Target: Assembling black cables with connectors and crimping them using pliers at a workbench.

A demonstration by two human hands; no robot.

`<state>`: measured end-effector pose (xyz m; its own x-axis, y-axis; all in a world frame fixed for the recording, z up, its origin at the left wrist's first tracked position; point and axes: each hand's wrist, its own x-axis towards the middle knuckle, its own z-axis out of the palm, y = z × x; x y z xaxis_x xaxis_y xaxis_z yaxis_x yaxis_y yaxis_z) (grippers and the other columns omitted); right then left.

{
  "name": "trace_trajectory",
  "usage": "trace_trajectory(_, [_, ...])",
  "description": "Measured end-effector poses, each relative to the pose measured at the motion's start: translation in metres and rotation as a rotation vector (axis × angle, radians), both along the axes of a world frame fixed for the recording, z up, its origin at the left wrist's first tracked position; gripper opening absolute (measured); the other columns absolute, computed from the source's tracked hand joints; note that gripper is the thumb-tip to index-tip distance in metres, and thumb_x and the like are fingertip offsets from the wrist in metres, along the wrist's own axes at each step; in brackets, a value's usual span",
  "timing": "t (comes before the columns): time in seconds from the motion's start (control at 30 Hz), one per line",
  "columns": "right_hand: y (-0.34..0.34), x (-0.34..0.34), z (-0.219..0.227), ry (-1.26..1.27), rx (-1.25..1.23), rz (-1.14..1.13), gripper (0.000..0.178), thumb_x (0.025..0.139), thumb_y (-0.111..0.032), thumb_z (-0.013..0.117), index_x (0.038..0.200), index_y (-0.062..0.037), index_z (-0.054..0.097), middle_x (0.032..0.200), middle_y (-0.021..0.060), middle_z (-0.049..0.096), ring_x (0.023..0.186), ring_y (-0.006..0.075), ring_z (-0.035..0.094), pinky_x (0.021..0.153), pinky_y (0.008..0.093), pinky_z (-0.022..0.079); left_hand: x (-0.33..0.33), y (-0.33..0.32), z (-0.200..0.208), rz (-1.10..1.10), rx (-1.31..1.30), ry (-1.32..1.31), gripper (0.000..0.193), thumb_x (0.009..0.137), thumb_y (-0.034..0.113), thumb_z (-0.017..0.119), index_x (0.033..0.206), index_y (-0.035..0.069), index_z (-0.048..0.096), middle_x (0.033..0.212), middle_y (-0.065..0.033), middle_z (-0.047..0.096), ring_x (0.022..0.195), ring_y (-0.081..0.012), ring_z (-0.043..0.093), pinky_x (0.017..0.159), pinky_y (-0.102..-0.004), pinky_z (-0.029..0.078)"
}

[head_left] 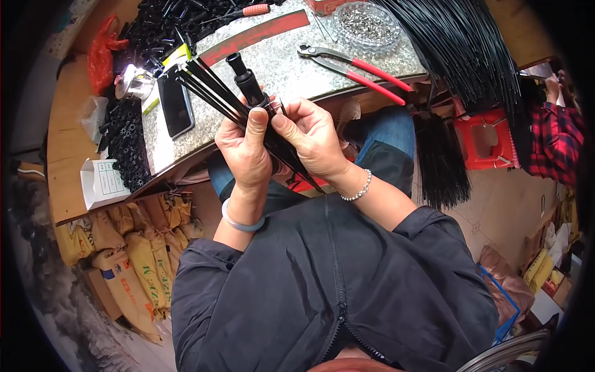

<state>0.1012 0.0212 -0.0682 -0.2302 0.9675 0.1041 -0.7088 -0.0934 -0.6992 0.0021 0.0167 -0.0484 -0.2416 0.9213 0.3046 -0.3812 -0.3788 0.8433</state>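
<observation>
- Left hand (246,152), thumb and fingers closed around the near end of a black fitting; pale bangle (243,223) at the wrist.
- Right hand (316,142), thumb and bent fingers pinching at that same end; beaded bracelet (359,187) at the wrist.
- Black fitting (248,85), stepped and tubular, held at the worktop's near edge; long axis running near right to far left, narrower open end pointing far.
- Black rods (214,92), slim, fanned left of the fitting; long axes slanting to the far left more steeply sideways than the fitting's. Further dark lengths trail below the hands, toward near right.
- Phone (176,102), dark-screened, left on the speckled worktop (282,71).
- Pliers (347,71), jaws far left, red handles near right.
- Red strip (260,37), beyond the fitting.
- Clear bowl (370,51), far right, containing small metal pieces (365,26).
</observation>
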Motion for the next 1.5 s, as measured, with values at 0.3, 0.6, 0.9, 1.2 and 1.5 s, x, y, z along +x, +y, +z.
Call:
trace_trajectory(0.3, [-0.004,0.000,0.000,0.012,-0.014,-0.022,0.012,0.085,-0.009,0.063,0.088,-0.0010,0.055,0.082,-0.0012,0.057,0.074,0.0027,0.051,0.066,0.0178,0.044,-0.001,-0.002,-0.001,-0.024,-0.008,-0.014,0.027,0.083,0.009,0.064,0.108,0.000,0.058,0.099,-0.0096,0.064,0.084,-0.0162,0.063,0.077,-0.0283,0.051])
trace_trajectory(0.6, [0.004,0.004,-0.007,-0.047,-0.003,0.134,0.013,0.087,-0.011,0.061,0.094,0.0001,0.057,0.089,0.0034,0.062,0.081,0.0049,0.055,0.073,0.0200,0.046,-0.006,-0.002,-0.001,-0.083,-0.021,0.017,0.031,0.085,0.015,0.063,0.111,-0.002,0.058,0.102,-0.0075,0.064,0.085,-0.0133,0.061,0.080,-0.0267,0.047])
trace_trajectory(0.9, [0.008,0.006,-0.005,0.054,-0.066,0.182,0.007,0.084,-0.005,0.062,0.089,-0.0006,0.060,0.090,0.0025,0.062,0.081,0.0067,0.056,0.075,0.0216,0.047,-0.005,-0.005,0.001,-0.053,-0.015,0.098,0.028,0.087,0.018,0.061,0.105,-0.002,0.059,0.107,-0.0132,0.061,0.086,-0.0155,0.061,0.082,-0.0294,0.048])
trace_trajectory(1.2, [-0.004,0.001,-0.005,0.114,0.005,0.015,0.021,0.081,-0.002,0.066,0.098,-0.0028,0.054,0.099,0.0047,0.061,0.087,0.0085,0.056,0.083,0.0234,0.046,-0.002,-0.004,-0.004,-0.059,-0.009,0.041,0.034,0.085,0.023,0.063,0.108,-0.002,0.057,0.111,-0.0137,0.060,0.089,-0.0186,0.062,0.080,-0.0314,0.050])
trace_trajectory(1.5, [-0.004,0.002,0.001,0.044,-0.078,0.048,0.011,0.081,-0.006,0.067,0.087,-0.0014,0.060,0.087,0.0022,0.061,0.081,0.0066,0.055,0.075,0.0213,0.046,-0.004,-0.008,-0.003,-0.043,-0.027,0.094,0.049,0.085,0.029,0.061,0.119,-0.004,0.048,0.094,-0.0129,0.062,0.085,-0.0188,0.061,0.081,-0.0308,0.048])
